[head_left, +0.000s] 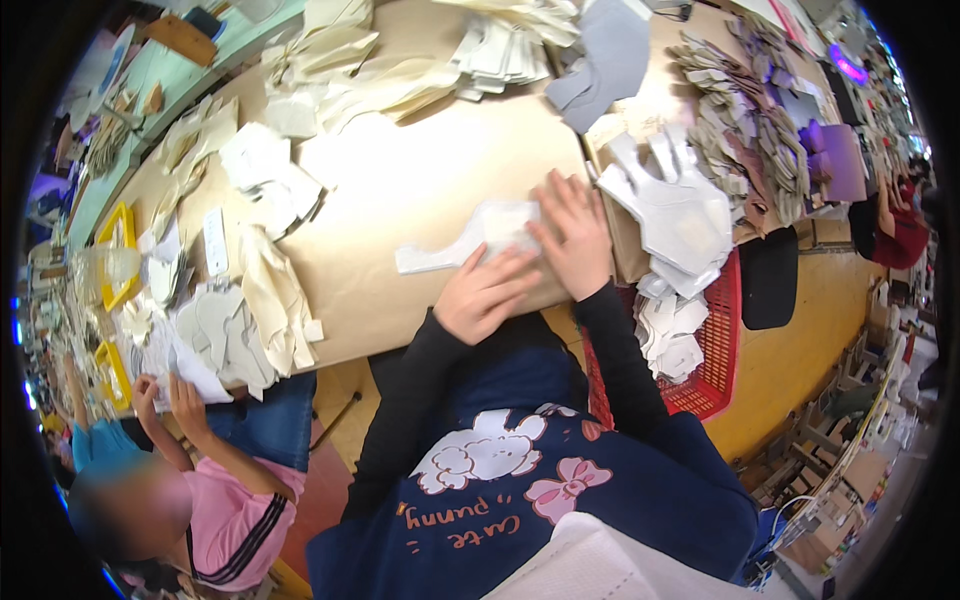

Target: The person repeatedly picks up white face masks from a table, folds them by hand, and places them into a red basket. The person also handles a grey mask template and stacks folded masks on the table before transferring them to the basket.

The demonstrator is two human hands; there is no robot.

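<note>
A pale grey-white cut piece [440, 257] with a curved narrow tail lies flat on the brown-covered table in front of me. Over its wider right end sits a smaller cream patch [508, 224]. My left hand [487, 297] rests with fingers stretched out along the near edge of this piece. At its right end, my right hand [577, 238] lies palm down with fingers apart, touching the edge. Neither hand grips anything visible. Just right of my right hand is a stack of white cut pieces [683, 225] with finger-like ends.
A red plastic basket [712, 372] with white pieces stands below the table's right edge. Bundles of cream pieces [390, 90], grey pieces [603, 60] and brownish strips [745, 110] line the far side. At the left, a co-worker in pink [240, 510] handles white material.
</note>
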